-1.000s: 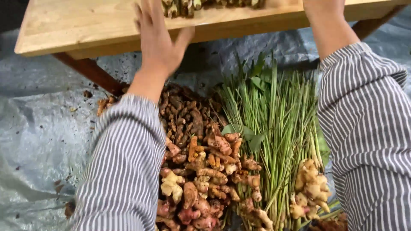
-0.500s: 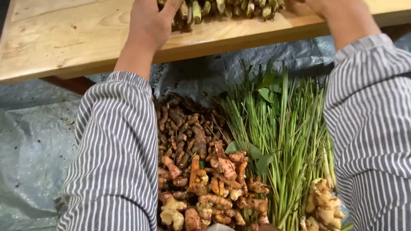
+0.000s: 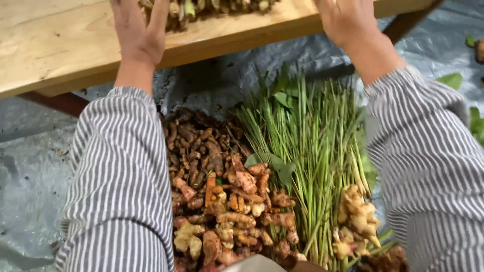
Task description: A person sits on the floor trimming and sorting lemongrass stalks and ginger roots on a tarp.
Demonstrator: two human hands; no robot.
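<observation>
Both hands are now lying farther apart on the wooden table (image 3: 60,55). I'm seeing my left hand (image 3: 138,32) and right hand (image 3: 348,20) spread flat, gripping nothing, flanking the stalk bundle (image 3: 201,7) at the table's far edge.

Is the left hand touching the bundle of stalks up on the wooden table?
Touching. The head view shows the left hand on the wooden table, its fingers against the end of the stalk bundle.
</observation>
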